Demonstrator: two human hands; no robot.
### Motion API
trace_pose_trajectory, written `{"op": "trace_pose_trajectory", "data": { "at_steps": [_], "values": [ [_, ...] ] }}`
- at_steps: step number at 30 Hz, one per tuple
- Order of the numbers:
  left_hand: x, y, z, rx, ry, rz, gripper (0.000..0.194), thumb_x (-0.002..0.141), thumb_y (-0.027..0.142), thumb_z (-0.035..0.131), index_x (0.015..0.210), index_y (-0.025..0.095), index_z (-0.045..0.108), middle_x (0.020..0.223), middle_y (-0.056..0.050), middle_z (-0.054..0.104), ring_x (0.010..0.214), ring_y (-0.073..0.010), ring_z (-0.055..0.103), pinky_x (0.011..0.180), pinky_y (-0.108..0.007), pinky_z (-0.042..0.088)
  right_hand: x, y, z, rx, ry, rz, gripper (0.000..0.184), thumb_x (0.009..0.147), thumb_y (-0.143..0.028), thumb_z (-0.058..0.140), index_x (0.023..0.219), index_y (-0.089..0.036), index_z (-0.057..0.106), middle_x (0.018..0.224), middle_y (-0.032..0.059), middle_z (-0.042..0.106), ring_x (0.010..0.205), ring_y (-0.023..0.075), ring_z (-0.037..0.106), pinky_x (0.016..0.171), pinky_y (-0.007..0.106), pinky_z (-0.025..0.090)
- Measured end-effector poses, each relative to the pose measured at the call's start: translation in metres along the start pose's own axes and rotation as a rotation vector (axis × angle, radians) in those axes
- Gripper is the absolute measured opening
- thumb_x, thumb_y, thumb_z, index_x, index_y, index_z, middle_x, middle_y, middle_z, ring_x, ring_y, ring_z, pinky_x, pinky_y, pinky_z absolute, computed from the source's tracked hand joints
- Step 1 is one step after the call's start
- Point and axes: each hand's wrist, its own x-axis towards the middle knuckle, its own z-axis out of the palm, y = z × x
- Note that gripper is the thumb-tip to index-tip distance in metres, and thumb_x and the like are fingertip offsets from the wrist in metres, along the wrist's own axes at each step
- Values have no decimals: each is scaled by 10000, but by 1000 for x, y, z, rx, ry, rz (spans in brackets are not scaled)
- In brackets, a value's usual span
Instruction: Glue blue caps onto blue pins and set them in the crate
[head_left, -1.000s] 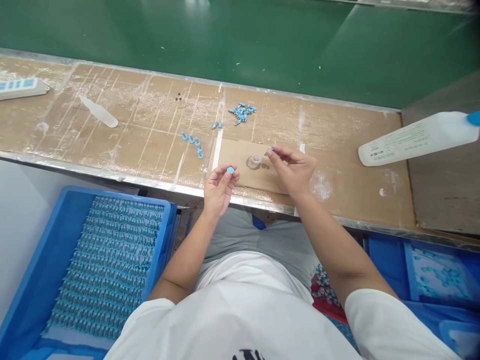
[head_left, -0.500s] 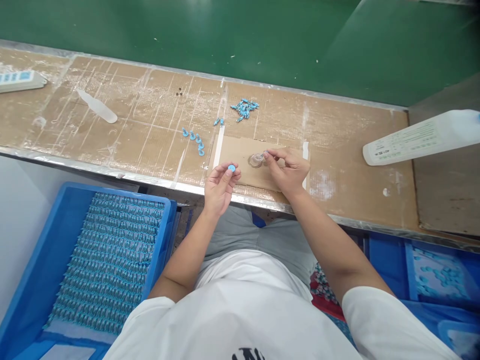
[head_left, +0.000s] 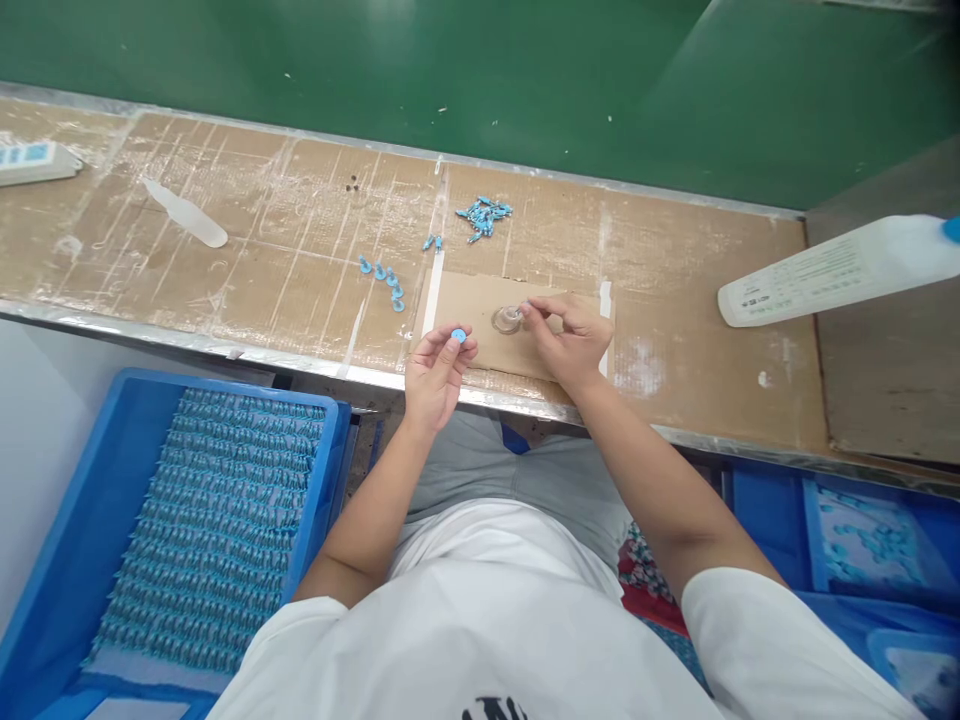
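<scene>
While both hands hover at the bench edge: two-hand small-part entry, one blue cap, one clear dish.

Item 1, my left hand point(head_left: 433, 375): thumb and fingers pinching a small blue cap point(head_left: 458, 336), flat face up. Item 2, my right hand point(head_left: 568, 338): fingertips pressed together at the rim of a clear round dish point(head_left: 508, 320) on the cardboard pad point(head_left: 469, 300); whether they hold anything, I cannot tell. Dish lies just right of the cap, nearer the right hand. Loose blue parts point(head_left: 484, 213) sit beyond both grips; blue tray point(head_left: 97, 500) lower left.
</scene>
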Motion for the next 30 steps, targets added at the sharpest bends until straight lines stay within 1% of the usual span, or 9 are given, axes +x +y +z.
{"op": "trace_pose_trajectory", "data": {
  "at_steps": [3, 8, 11, 16, 19, 25, 27, 30],
  "values": [
    [0, 0, 0, -13, -13, 5, 254, 721, 259, 809, 951, 198, 720, 979, -21, 725, 825, -82, 678, 847, -232, 522, 4, -5, -1, 0, 17, 42, 123, 819, -327, 714, 895, -239, 754, 852, 30, 752, 713, 177, 684, 729, 341, 568],
    [0, 0, 0, -17, -14, 5, 252, 718, 255, 811, 947, 197, 722, 981, -23, 726, 821, -83, 678, 847, -237, 523, 13, -13, -6, -1, -18, 158, 137, 797, -339, 730, 882, -241, 773, 820, 25, 755, 663, 165, 667, 681, 324, 572],
    [0, 0, 0, -29, -24, 7, 243, 726, 245, 805, 950, 196, 724, 978, -21, 727, 821, -80, 679, 843, -230, 523, 16, -15, -6, 17, -33, 168, 126, 781, -306, 739, 871, -229, 782, 785, 25, 752, 631, 156, 652, 650, 309, 561],
    [0, 0, 0, -15, -8, -4, 275, 710, 267, 817, 957, 194, 721, 978, -25, 727, 828, -81, 680, 874, -237, 513, 17, -16, -5, 26, -58, 209, 120, 756, -277, 748, 849, -210, 785, 762, 23, 753, 612, 152, 654, 615, 293, 548],
    [1, 0, -1, -13, -2, -7, 278, 707, 272, 819, 955, 195, 720, 984, -27, 727, 830, -82, 680, 881, -240, 513, 17, -16, -4, 43, -69, 213, 117, 745, -273, 754, 834, -202, 784, 747, 26, 750, 614, 156, 663, 610, 291, 549],
    [1, -1, -1, -46, -23, 5, 239, 729, 247, 802, 951, 199, 728, 979, -20, 728, 822, -75, 681, 840, -214, 528, 18, -17, -4, 39, -100, 206, 103, 733, -271, 765, 814, -211, 782, 745, 21, 749, 622, 158, 669, 621, 294, 557],
    [1, -1, -1, -38, -15, 2, 243, 724, 250, 805, 949, 202, 727, 983, -20, 729, 826, -79, 683, 856, -225, 528, 18, -18, -5, 44, -91, 216, 108, 733, -269, 771, 824, -211, 782, 750, 19, 750, 625, 157, 669, 630, 295, 561],
    [0, 0, 1, -6, 7, -12, 270, 704, 262, 820, 949, 198, 725, 1000, -30, 733, 860, -97, 693, 917, -260, 515, 20, -21, -7, 118, -34, 269, 131, 739, -281, 784, 851, -212, 778, 772, 20, 753, 663, 165, 684, 645, 300, 567]
  ]
}}
